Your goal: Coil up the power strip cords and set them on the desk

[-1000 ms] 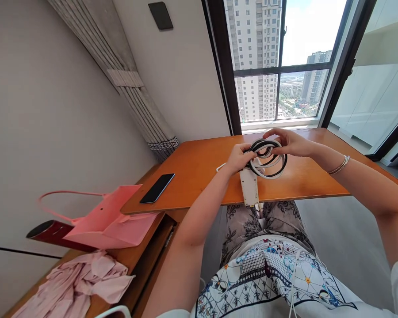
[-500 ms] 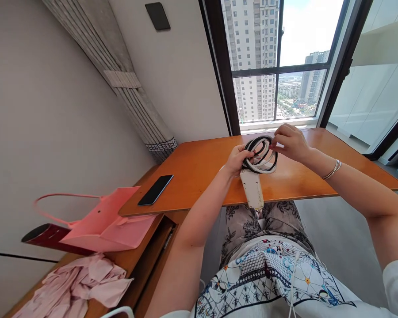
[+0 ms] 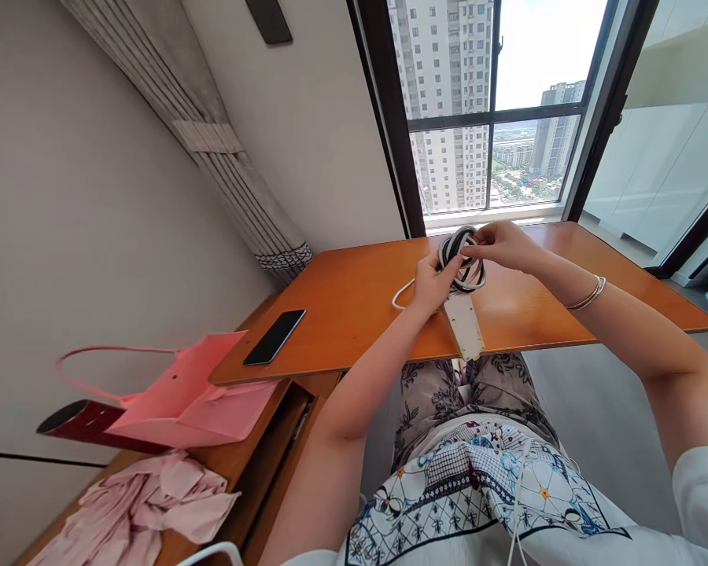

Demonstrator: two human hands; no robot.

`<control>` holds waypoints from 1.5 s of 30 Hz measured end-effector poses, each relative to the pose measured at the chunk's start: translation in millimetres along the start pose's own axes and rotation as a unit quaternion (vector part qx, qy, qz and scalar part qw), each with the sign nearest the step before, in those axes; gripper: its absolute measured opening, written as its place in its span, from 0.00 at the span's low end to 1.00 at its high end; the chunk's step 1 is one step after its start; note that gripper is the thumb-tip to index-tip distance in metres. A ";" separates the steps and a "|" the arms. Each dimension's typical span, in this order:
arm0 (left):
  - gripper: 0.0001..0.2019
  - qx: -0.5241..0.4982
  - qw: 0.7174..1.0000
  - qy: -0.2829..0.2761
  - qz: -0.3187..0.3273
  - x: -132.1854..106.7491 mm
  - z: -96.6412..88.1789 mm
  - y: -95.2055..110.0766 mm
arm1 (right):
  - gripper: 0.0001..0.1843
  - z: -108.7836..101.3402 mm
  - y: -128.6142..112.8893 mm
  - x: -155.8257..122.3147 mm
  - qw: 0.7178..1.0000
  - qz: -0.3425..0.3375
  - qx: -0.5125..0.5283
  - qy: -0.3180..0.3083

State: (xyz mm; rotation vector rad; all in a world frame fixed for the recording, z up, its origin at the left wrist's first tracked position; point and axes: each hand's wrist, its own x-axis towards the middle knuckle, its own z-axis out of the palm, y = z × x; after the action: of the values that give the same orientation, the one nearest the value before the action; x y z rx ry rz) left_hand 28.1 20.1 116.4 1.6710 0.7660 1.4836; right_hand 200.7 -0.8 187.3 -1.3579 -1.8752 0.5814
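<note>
A coiled bundle of black and white cable (image 3: 477, 277) is held above the front part of the table. My left hand (image 3: 432, 284) is closed round the left side of the coil, thumb across it. At the coil's upper right my right hand (image 3: 503, 244) pinches the cable with thumb and fingers. Just below the coil is a long white power strip (image 3: 463, 324), worn and yellowed at its near end, which reaches the table's front edge. A loop of white cord (image 3: 396, 299) shows left of my left hand.
A black phone (image 3: 274, 338) lies on the left of the wooden table (image 3: 354, 306). Lower left, a pink bag (image 3: 194, 397), a dark red cylinder (image 3: 86, 424) and crumpled pink cloth (image 3: 147, 503) lie on a lower wooden surface. Beyond the table stands a window (image 3: 489, 122).
The coil has turned from an open ring into a narrower, crossed bundle. My right hand has moved left onto it. The power strip has shifted slightly right, and the white cord loop now shows.
</note>
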 end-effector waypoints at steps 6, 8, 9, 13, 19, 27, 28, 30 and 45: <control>0.30 0.072 0.989 -0.065 0.115 13.6 -13.9 0.4 | 0.18 0.8 -5.5 -3.0 1.000 -0.008 -0.003 -0.003; 0.37 0.109 0.971 -0.110 0.180 21.6 -18.1 12.4 | 0.17 -0.4 -13.0 -4.2 0.998 -0.030 -0.052 0.015; 0.37 0.130 0.959 -0.140 0.209 25.7 -19.9 19.9 | 0.17 -1.0 -16.9 -4.4 0.996 -0.044 -0.075 0.017; 0.29 0.194 0.923 -0.226 0.243 36.1 -25.6 44.3 | 0.15 -1.1 -26.5 -5.0 0.989 -0.078 -0.124 0.013; 0.23 0.122 0.951 -0.198 0.206 32.4 -30.7 39.6 | 0.12 9.8 -22.9 -10.1 0.985 -0.139 -0.084 0.064; 0.25 -0.012 0.974 -0.151 0.169 29.3 -35.1 28.7 | 0.12 25.9 -13.5 -19.9 0.963 -0.210 0.044 0.166; 0.25 -0.022 0.976 -0.144 0.163 28.2 -35.2 28.4 | 0.12 27.2 -12.5 -21.2 0.956 -0.218 0.059 0.186; 0.25 -0.040 0.981 -0.125 0.143 24.8 -34.5 27.7 | 0.13 28.4 -11.7 -23.0 0.943 -0.230 0.074 0.228; 0.26 -0.110 0.968 -0.219 -0.047 2.4 -26.4 39.9 | 0.17 10.2 -18.5 -1.9 0.928 -0.206 0.012 0.311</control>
State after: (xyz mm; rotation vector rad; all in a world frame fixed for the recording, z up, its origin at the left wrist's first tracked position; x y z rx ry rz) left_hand 0.4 4.8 152.4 1.6816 0.4153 1.0347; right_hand 181.8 -8.2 193.6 -0.9327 -1.5377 -0.0496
